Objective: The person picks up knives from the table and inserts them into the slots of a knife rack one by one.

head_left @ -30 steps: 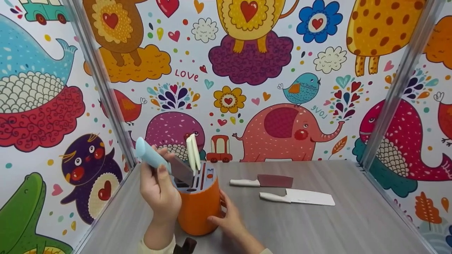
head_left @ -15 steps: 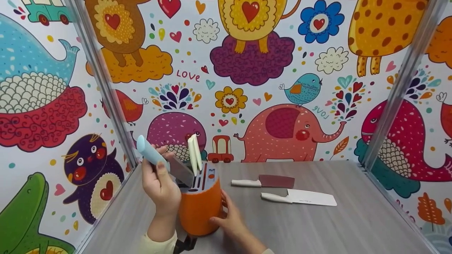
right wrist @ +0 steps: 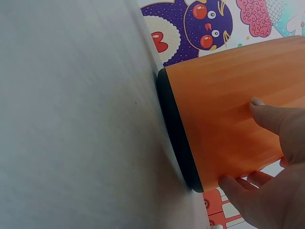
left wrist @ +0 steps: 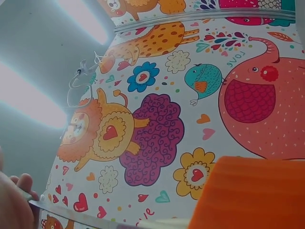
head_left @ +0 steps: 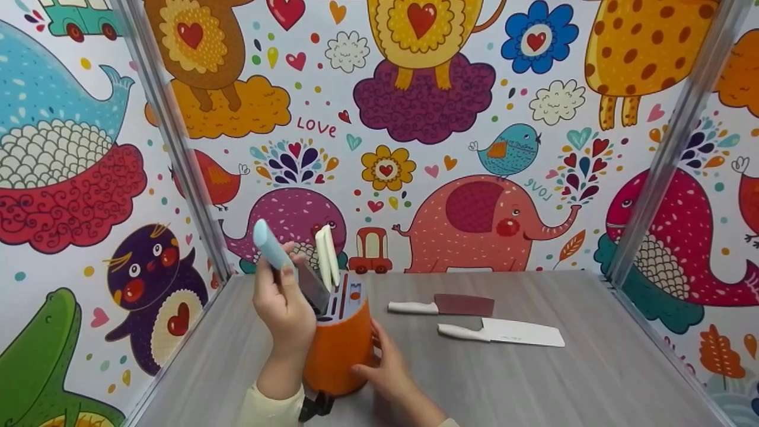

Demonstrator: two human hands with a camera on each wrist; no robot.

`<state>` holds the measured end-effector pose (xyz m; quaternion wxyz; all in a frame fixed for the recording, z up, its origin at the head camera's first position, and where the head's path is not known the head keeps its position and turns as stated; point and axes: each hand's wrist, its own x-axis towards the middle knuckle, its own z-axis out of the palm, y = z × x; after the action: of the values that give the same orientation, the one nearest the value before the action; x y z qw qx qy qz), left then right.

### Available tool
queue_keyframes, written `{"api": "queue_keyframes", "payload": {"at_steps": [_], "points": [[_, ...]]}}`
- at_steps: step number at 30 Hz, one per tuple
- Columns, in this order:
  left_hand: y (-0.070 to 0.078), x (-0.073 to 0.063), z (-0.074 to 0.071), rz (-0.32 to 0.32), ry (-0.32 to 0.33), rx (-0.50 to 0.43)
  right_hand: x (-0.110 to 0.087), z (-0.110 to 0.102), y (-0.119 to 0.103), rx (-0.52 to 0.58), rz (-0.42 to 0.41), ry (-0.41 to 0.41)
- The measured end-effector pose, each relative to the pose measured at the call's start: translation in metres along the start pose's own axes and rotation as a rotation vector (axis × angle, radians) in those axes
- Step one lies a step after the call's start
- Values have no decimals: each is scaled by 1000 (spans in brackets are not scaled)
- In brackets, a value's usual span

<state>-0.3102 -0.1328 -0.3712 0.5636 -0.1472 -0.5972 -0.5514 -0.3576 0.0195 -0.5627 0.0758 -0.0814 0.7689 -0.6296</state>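
"Knife block (head_left: 339, 356) first: where is it, and what's inside?"

"It's orange and stands up straight on the tabletop (head_left: 533, 385), in front of the person. It has a dark base (right wrist: 178, 129). Its grey top (head_left: 354, 307) has holes, some long and thin. Two pale handles (head_left: 323, 261) poke up out of it, side by side, leaning a bit."

"And the blue knife (head_left: 274, 249)?"

"The left hand (head_left: 286, 308) grips its light blue handle, which points up and to the left. The blade slants down to the left part of the block's top. I can't tell if the tip is in a hole."

"What about the right hand (head_left: 385, 370)?"

"It holds the block low on its right side, thumb on one face and fingers round another."

"Anything else on the tabletop?"

"Two big knives with white handles lie flat, to the right of the block. One has a dark red blade (head_left: 465, 305). The other has a white blade (head_left: 522, 331) and lies nearer the person. Both handles point left."

"What's the room like?"

"The walls (head_left: 415, 160) are full of cartoons, like a pink elephant (head_left: 468, 219) and a purple penguin (head_left: 145, 296). Shiny metal poles (head_left: 168, 130) run up the corners. Long bright lights (left wrist: 28, 95) hang up high."
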Motion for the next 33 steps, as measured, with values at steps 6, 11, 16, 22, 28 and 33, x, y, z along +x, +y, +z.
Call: {"api": "queue_keyframes", "payload": {"at_steps": [6, 11, 16, 22, 28, 33], "points": [[0, 12, 5, -30, -109, 92, -1, 1, 0, -3, 4, 12], [0, 18, 6, -69, -147, 123, 0, 2, -2, -3, 43, 11], [-7, 24, 9, -39, -126, 159, 1, 1, 0, -1, -1, 6], [-4, 31, 12, -92, -156, 174, 1, 0, 5, -7, -16, -6], [3, 39, 19, -141, -236, 161, 1, -1, 3, 3, -8, 6], [-8, 42, 21, -208, -252, 142, 2, 0, 2, 25, 17, 6]]}}
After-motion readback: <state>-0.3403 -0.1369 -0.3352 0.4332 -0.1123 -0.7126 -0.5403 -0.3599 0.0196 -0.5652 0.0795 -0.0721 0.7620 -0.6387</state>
